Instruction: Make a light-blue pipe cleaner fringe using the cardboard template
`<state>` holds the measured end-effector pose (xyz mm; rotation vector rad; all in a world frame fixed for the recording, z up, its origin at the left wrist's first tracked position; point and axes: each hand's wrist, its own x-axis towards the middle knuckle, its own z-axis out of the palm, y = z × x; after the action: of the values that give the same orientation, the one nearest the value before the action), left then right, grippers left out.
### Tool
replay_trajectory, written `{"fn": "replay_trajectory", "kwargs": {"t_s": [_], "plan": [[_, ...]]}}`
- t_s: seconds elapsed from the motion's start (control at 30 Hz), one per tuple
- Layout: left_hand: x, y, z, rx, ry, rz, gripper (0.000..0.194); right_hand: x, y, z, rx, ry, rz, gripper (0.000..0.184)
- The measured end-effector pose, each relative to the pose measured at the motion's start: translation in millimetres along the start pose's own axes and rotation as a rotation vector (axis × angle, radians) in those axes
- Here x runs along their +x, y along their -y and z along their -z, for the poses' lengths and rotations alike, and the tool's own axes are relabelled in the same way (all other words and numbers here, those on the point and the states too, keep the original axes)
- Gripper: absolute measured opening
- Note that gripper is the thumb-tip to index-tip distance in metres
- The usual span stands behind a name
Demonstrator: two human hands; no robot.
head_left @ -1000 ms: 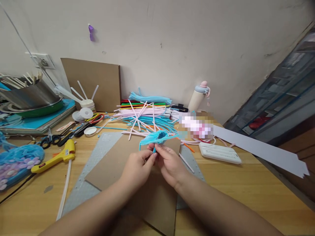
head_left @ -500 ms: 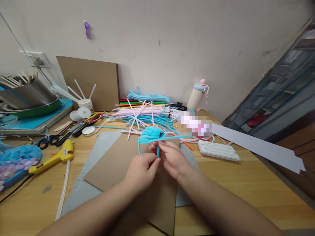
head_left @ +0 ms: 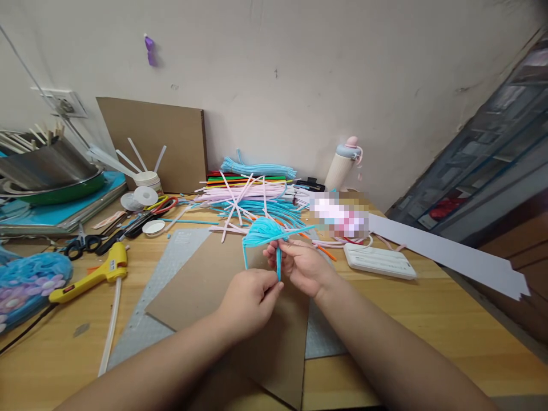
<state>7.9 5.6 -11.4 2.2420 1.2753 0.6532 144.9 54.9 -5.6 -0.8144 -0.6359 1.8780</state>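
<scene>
Fingers of the left hand point(head_left: 252, 294) pinch the lower end of a fuzzy light-blue pipe-cleaner bundle point(head_left: 266, 233); right hand point(head_left: 302, 265) fingers grip its stem just above (over brown cardboard point(head_left: 205, 285) on the bench).

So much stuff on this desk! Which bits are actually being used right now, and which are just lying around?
In use:
left hand
right hand
blue pipe-cleaner bundle
cardboard sheet beneath

Lying about:
yellow glue gun
scissors
pipe-cleaner pile
bottle
white case
</scene>
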Motion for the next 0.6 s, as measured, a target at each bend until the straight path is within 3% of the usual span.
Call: {"fn": "replay_trajectory", "kwargs": {"t_s": [0.23,0.37,0.6], "plan": [[-3,5,-8.7,-0.181,-0.093,0.155,0.034,-5,-3,-6,0.116,0.242,0.024,0.01],[-3,6,-8.4,-0.293,-0.132,0.175,0.033,-9,-1,-11,0.093,0.365,0.045,0.023],[-2,7,-12.2,-0.36,-0.126,0.191,0.033,-10,-4,-13,0.004,0.354,0.125,0.021]]}}
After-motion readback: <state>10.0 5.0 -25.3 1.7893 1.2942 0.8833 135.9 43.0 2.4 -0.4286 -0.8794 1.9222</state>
